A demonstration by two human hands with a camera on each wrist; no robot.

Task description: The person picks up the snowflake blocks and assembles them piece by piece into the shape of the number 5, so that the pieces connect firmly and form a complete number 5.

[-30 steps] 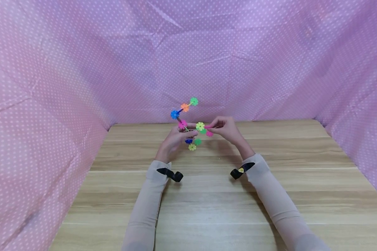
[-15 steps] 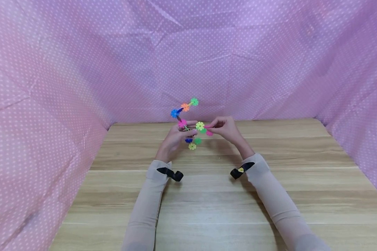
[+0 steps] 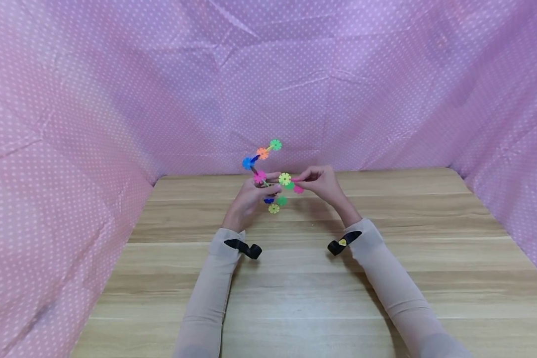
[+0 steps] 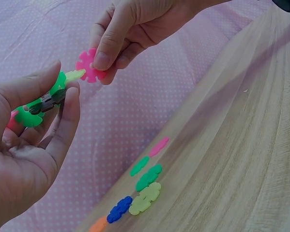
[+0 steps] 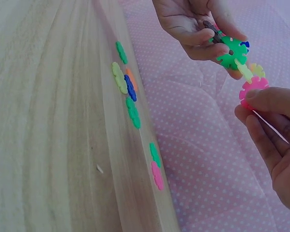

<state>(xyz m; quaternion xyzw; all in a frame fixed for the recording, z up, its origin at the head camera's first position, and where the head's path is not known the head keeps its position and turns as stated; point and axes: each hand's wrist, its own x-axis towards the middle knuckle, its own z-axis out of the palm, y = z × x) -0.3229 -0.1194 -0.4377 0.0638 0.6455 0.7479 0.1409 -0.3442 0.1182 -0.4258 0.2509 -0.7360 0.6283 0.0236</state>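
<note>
My left hand [image 3: 248, 196] holds a chain of slotted plastic discs between thumb and fingers. Its upper part rises behind the hand: a blue disc [image 3: 248, 163], an orange disc [image 3: 262, 153] and a green disc [image 3: 275, 144] at the far tip. Black and green discs [image 5: 233, 54] lie at the left fingertips. A pale yellow disc [image 4: 76, 74], edge-on in the left wrist view, sticks out from the green one. My right hand [image 3: 319, 183] pinches a pink disc [image 4: 90, 65], whose rim meets that yellow disc. How deep their slots engage, I cannot tell.
Several loose discs lie near the wooden table's [image 3: 295, 288] far edge below the hands, among them a yellow disc [image 4: 145, 198], a blue disc [image 4: 119, 209] and a pink disc [image 5: 157, 175]. A pink dotted cloth [image 3: 268, 89] hangs behind and at both sides.
Both hands stay almost still, held close together with the same grips. The chain's upper tip sways very slightly; the loose discs keep their places.
</note>
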